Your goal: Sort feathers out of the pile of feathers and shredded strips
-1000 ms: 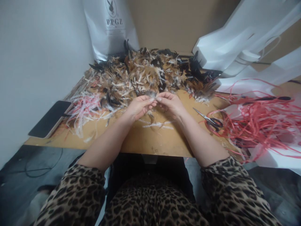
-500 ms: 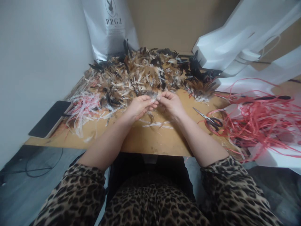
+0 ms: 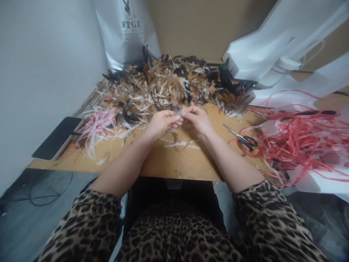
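Note:
My left hand [image 3: 163, 123] and my right hand [image 3: 198, 120] meet fingertip to fingertip over the table, each closed in a pinch. Between them is a small greyish feather [image 3: 177, 108], partly hidden by the fingers and hard to tell from the feathers behind. Right behind my hands spreads a large heap of brown, black and white feathers [image 3: 166, 82]. Below my hands, thin white strips [image 3: 182, 144] lie on the wooden table [image 3: 174, 163], with a small loose feather [image 3: 174, 135] just above them.
Scissors [image 3: 241, 136] lie right of my right arm, beside a tangle of red strings [image 3: 297, 142]. On the left are a phone [image 3: 57, 138] and a bunch of white and pink strips [image 3: 98, 125]. A silvery bag [image 3: 131, 40] stands behind; white sheeting [image 3: 256, 54] is at the back right.
My hands stay in nearly the same place, still pinching, with only slight finger movement. The view has shifted very slightly. The things on the table look unmoved.

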`<state>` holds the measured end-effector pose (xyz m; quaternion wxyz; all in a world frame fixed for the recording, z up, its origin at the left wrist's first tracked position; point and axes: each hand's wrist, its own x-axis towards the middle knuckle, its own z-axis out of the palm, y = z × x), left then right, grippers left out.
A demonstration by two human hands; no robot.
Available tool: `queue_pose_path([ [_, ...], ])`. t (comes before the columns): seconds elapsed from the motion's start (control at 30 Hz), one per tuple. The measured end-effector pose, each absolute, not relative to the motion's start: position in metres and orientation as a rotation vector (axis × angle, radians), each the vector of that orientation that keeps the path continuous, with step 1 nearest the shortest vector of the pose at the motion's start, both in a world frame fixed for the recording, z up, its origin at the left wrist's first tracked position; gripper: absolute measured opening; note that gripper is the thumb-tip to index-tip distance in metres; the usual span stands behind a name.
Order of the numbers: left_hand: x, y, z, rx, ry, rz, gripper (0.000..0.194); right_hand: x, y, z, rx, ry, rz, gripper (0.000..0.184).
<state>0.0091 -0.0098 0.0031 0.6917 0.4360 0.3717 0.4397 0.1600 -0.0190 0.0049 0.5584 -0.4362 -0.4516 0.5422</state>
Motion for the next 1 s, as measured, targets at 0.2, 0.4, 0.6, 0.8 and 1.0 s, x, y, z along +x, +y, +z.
queue_pose_path([
  [0.2, 0.009, -0.008, 0.001, 0.973, 0.818, 0.985, 0.01, 0.159, -0.017, 0.001, -0.998, -1.05, 1.289, 0.034],
  [0.4, 0.008, -0.009, 0.004, 0.994, 0.84, 0.988, 0.009, 0.165, -0.02, 0.01, -1.041, -1.182, 1.27, 0.03],
  [0.6, 0.008, -0.01, 0.008, 0.929, 0.877, 1.036, 0.011, 0.207, -0.013, 0.025, -1.365, -1.619, 0.874, 0.016],
  [0.8, 0.006, -0.007, 0.007, 0.92, 0.875, 1.049, 0.013, 0.224, -0.013, 0.028, -1.737, -2.334, 0.32, 0.016],
  [1.0, 0.005, -0.007, 0.007, 0.892, 0.836, 1.083, 0.013, 0.206, -0.018, 0.024, -1.96, -2.533, 0.023, 0.029],
])
